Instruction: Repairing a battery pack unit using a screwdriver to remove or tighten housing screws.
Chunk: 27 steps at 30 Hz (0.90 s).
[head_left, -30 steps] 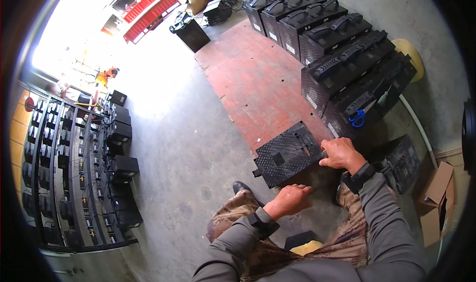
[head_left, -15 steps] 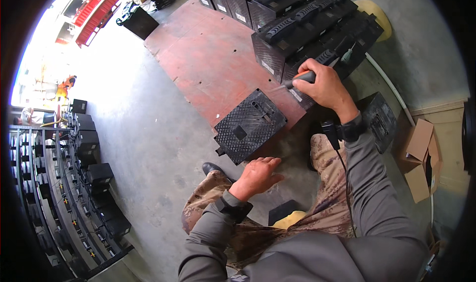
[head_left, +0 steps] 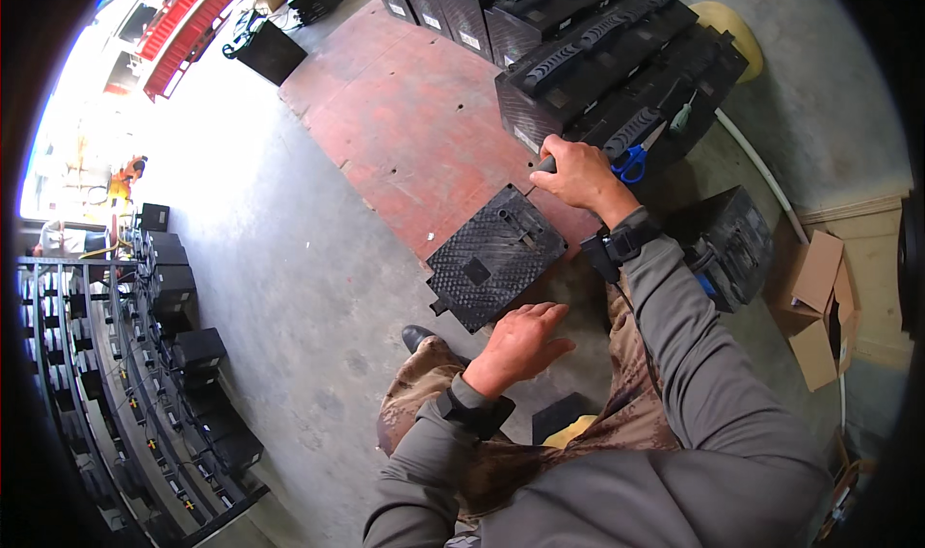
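My right hand (head_left: 581, 179) is closed round the dark handle of a screwdriver (head_left: 545, 165), just beyond the far right corner of a black textured panel or case (head_left: 496, 256). Its orange part, visible earlier, is now covered by my fingers. The black piece lies across the near end of a reddish board (head_left: 405, 153), with round and slotted details on its upper face. By its near edge is my left hand (head_left: 520, 344), open with fingers stretched out and holding nothing. Whether those fingertips touch the piece I cannot tell.
Black handled cases (head_left: 588, 47) stand in a row at the far right, with blue-handled scissors (head_left: 631, 163) and a green-handled tool (head_left: 682, 117) on the nearest. Another black case (head_left: 737, 245) and an open cardboard box (head_left: 814, 307) are at right. A black rack (head_left: 116, 375) stands left.
My right hand has moved left and slightly down with the screwdriver, toward the panel's far right corner, uncovering the blue scissors. My left hand stays open by the near edge.
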Tool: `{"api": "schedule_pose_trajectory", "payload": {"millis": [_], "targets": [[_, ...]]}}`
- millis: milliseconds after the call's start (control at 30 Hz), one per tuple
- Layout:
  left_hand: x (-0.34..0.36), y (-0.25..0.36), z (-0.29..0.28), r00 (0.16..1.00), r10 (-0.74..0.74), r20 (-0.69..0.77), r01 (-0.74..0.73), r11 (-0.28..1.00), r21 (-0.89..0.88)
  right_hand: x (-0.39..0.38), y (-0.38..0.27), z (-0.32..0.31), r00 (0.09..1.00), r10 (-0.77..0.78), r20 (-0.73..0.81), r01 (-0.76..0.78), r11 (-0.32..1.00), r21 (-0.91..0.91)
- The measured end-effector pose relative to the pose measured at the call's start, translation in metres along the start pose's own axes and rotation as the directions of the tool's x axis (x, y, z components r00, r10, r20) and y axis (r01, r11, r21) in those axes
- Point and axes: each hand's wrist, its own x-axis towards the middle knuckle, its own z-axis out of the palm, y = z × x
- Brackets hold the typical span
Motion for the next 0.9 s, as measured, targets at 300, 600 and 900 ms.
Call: {"api": "schedule_pose_trajectory", "payload": {"millis": [300,600,900], "targets": [[0.004,-0.001,-0.017,1.000,-0.009,-0.003,0.009,0.999,-0.049,0.004,-0.014,-0.014,1.000,0.003,0.022,-0.004,1.000,0.026],[0.007,-0.009,-0.013,1.000,-0.029,-0.002,0.029,0.998,-0.062,0.015,-0.015,0.016,0.991,-0.111,-0.070,0.120,0.983,0.139],[0.006,-0.018,-0.014,0.987,-0.157,0.035,0.159,0.985,-0.061,0.022,-0.024,0.055,0.985,-0.170,-0.043,0.175,0.959,0.222]]}}
